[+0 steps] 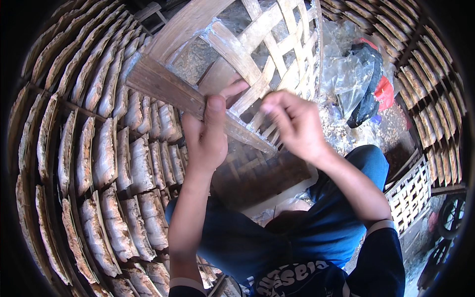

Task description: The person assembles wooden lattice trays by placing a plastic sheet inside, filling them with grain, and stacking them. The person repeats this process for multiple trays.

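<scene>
While the woven bamboo basket (pixel 237 64) is tilted up in front of the person, the left hand (pixel 208 133) holds its wooden rim: the thumb presses on the outer side and the fingers (pixel 236 88) curl inside, so they clamp the rim strip. The right hand (pixel 297 126) is just to the right of this rim, at the open lattice; its fingers are pressed together, and they seem to pinch a thin strip, but the motion blur hides this, so I cannot tell surely. Left of the basket, rows of flat pale cakes (pixel 106 153) dry on racks. Right of the basket lies a heap of plastic bags (pixel 358 79). I think the basket could slip and turn, because only one hand carries it by the rim. A sharp bamboo edge could also cut the fingers.
</scene>
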`<state>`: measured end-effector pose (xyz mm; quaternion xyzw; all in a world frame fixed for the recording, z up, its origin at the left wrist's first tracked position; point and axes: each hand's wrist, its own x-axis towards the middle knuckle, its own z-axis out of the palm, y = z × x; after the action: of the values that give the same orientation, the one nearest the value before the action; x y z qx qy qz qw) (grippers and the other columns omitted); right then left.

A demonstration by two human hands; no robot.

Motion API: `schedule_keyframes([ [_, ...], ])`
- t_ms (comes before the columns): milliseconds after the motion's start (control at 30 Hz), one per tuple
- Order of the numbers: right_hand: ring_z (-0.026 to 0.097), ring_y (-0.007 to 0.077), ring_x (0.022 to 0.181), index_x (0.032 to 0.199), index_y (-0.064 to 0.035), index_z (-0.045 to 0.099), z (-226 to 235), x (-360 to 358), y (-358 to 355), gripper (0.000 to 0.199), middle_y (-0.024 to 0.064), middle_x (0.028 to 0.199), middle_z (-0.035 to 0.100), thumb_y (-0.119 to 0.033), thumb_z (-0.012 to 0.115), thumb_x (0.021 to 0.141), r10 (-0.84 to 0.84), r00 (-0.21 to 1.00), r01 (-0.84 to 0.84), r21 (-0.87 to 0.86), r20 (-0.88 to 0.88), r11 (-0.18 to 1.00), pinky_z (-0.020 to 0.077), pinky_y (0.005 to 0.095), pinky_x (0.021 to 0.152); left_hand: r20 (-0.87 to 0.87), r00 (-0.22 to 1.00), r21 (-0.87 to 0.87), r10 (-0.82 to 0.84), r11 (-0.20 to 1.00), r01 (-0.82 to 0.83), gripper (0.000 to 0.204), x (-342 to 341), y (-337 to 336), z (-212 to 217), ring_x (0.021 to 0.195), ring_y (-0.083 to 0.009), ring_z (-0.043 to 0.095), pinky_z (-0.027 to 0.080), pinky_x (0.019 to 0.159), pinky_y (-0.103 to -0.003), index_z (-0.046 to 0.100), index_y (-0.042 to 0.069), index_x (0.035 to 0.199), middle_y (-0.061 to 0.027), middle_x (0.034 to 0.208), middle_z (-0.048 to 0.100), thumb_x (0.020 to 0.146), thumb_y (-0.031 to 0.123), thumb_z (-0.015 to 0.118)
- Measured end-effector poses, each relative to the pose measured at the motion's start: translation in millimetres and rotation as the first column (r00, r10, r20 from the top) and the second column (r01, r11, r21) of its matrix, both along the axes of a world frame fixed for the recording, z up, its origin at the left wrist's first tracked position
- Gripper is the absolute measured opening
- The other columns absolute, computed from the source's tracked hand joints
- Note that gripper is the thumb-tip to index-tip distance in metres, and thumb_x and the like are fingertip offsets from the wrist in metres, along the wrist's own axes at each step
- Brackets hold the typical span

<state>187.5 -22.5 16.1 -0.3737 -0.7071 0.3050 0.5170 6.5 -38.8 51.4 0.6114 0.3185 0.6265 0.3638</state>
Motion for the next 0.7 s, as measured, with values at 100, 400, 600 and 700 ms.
schedule_keyframes([
  [100,0.069,0.0175,0.07,0.105,-0.003,0.066,5.6,51.7,28.5,0.019,0.0105,0.084,0.07,-0.021,0.059,0.104,-0.229,0.966,0.237,-0.051,0.123,0.97,0.0529,0.0315,0.062,0.011,1.0,-0.003,-0.016,1.0,0.016,0.06,-10.4,2.9,-1.8,0.122,-0.0246,0.061,0.045,0.108,-0.038,0.067,-0.013,0.118,-0.0222,0.133,0.063,0.109,0.042,0.046],
  [400,0.069,0.0352,0.108,0.125,-0.0243,0.072,-24.1,233.8,78.1,0.043,0.0195,0.114,0.071,-0.014,0.07,0.083,-0.676,0.176,0.799,0.298,0.716,0.523,0.053,0.0457,0.095,-0.03,1.0,0.049,-0.008,0.999,0.01,0.057,-0.7,11.3,-1.1,0.12,-0.0237,0.062,0.046,0.106,-0.037,0.07,-0.011,0.116,-0.0217,0.128,0.067,0.11,0.041,0.046],
  [600,0.071,0.0348,0.087,0.111,-0.0162,0.076,-10.5,214.0,72.6,0.025,0.0149,0.115,0.069,-0.011,0.073,0.087,-0.803,0.47,0.472,0.663,0.368,0.58,0.0566,0.0425,0.083,-0.038,0.998,0.053,-0.046,0.997,0.048,0.057,7.3,14.8,3.2,0.118,-0.0248,0.065,0.05,0.104,-0.037,0.069,-0.012,0.114,-0.0216,0.128,0.067,0.109,0.04,0.047],
  [700,0.068,0.0243,0.096,0.105,-0.0112,0.075,-0.4,144.3,47.3,0.019,0.0093,0.108,0.069,-0.007,0.074,0.087,-0.378,0.871,0.247,0.387,0.313,0.889,0.0573,0.0348,0.08,-0.029,0.999,0.029,-0.046,0.999,0.046,0.058,10.9,11.8,4.3,0.119,-0.0262,0.064,0.05,0.104,-0.039,0.067,-0.014,0.116,-0.0227,0.128,0.066,0.109,0.04,0.048],
])
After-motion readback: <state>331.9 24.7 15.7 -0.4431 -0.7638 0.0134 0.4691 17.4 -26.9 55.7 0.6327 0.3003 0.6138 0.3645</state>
